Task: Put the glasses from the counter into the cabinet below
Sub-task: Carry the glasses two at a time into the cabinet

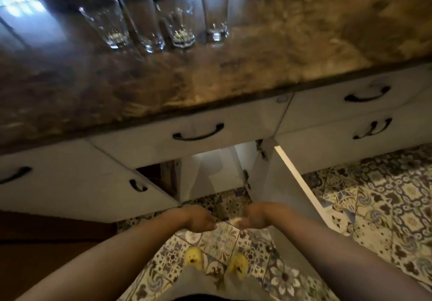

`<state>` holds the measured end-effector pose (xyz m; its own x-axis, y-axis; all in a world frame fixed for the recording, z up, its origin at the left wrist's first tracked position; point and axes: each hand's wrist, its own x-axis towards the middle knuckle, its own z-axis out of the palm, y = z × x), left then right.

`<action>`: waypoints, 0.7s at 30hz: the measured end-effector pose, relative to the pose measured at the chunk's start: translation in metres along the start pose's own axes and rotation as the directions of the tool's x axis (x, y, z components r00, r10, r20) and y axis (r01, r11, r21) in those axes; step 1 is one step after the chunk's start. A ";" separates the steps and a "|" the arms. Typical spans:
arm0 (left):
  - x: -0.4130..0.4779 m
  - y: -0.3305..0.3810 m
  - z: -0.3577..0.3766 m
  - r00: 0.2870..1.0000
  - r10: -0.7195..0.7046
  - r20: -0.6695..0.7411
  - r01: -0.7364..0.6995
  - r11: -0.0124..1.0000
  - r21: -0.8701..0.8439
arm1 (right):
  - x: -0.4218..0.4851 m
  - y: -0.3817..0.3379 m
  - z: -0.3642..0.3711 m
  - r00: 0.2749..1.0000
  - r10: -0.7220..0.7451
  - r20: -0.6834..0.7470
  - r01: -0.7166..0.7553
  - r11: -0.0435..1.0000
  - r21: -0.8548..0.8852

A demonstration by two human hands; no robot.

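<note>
Clear, colourless glasses [149, 20] stand on a tabletop [268, 67] of mottled brown and tan stone with a dark edge band. Below it, white drawer fronts [245, 123] carry curved black handles [198, 135], and a white cabinet door [278, 179] shows a bright white edge, dark hinges and a shadowed brown gap beside its pale interior. The floor [385, 207] is laid in cream tiles patterned with blue, grey and dark brown floral and swirl motifs. Yellow slippers [194, 258] show beneath light grey trouser legs [210, 284]. At far left, a plain dark brown surface [46, 242] fills the corner.
</note>
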<state>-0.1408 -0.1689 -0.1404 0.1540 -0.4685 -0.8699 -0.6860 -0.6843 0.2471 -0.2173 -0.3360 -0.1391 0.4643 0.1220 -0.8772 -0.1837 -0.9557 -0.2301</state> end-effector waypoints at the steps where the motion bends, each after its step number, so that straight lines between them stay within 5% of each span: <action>1: -0.009 -0.002 -0.009 1.000 -0.003 -0.020 0.003 1.000 0.004 | -0.005 -0.003 -0.011 1.000 -0.012 -0.001 0.012 1.000 -0.024; 6: -0.068 -0.009 -0.060 0.995 0.021 -0.102 -0.027 0.998 -0.060 | -0.046 -0.018 -0.079 0.997 -0.071 0.024 0.073 0.991 -0.114; 9: -0.110 -0.015 -0.092 0.957 -0.026 -0.289 -0.019 0.988 -0.154 | -0.082 -0.026 -0.128 0.989 -0.139 -0.056 0.131 0.984 -0.121; 14: -0.176 -0.031 -0.142 0.784 -0.175 -0.595 0.001 0.960 -0.281 | -0.130 -0.045 -0.212 0.933 -0.197 -0.301 0.161 0.977 -0.141; 21: -0.208 -0.078 -0.200 0.542 -0.399 -0.740 -0.116 0.836 -0.536 | -0.136 -0.070 -0.293 0.773 -0.147 -0.617 0.145 0.988 -0.054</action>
<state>0.0227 -0.1303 0.1064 0.8833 -0.3940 -0.2540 -0.2104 -0.8174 0.5362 -0.0131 -0.3639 0.1197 0.9206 0.0690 -0.3845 -0.0680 -0.9410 -0.3315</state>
